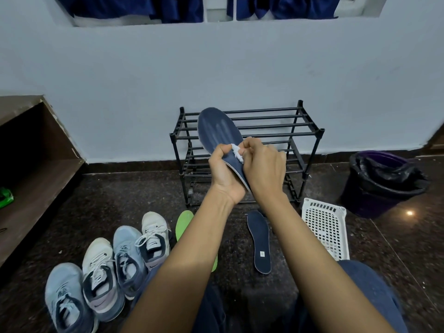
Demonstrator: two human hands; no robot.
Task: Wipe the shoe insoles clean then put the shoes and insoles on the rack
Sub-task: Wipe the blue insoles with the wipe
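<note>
Left hand (223, 175) grips the navy insole (216, 131); right hand (263, 168) pinches a white wipe (236, 154). Hard strokes may shred it.

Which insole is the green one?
The green insole lies on the floor beside a white shoe, partly hidden by an arm. The other two are dark blue: the held insole, and the insole by the white basket.
</note>
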